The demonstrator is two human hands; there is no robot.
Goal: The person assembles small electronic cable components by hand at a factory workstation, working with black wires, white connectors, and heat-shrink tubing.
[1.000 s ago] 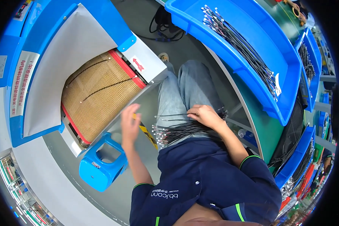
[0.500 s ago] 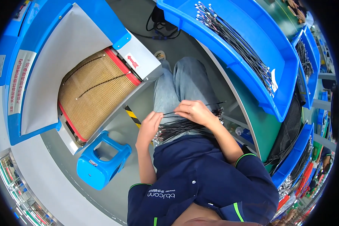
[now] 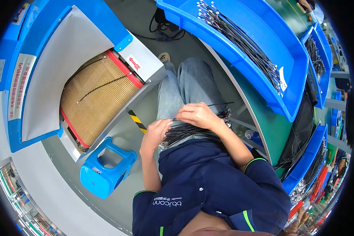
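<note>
A thin black cable (image 3: 221,104) is pinched in my right hand (image 3: 198,115), its free end sticking out to the right past my wrist. My left hand (image 3: 155,133), fingers closed, grips the same cable near its other end; that end is hidden by my fingertips. Under both hands a thick bundle of black cables (image 3: 189,132) lies across my lap, with small pale connectors showing at its left and right ends.
On the left, a blue and white machine has a mesh conveyor belt (image 3: 102,92) carrying two black cables. A blue plastic stool (image 3: 102,173) stands below it. At upper right, a big blue bin (image 3: 271,35) with cables rests on a green table (image 3: 281,137). More cable bins stand farther right.
My right hand has slid left along the cable, closer to my left hand. The whole view has shifted slightly.
</note>
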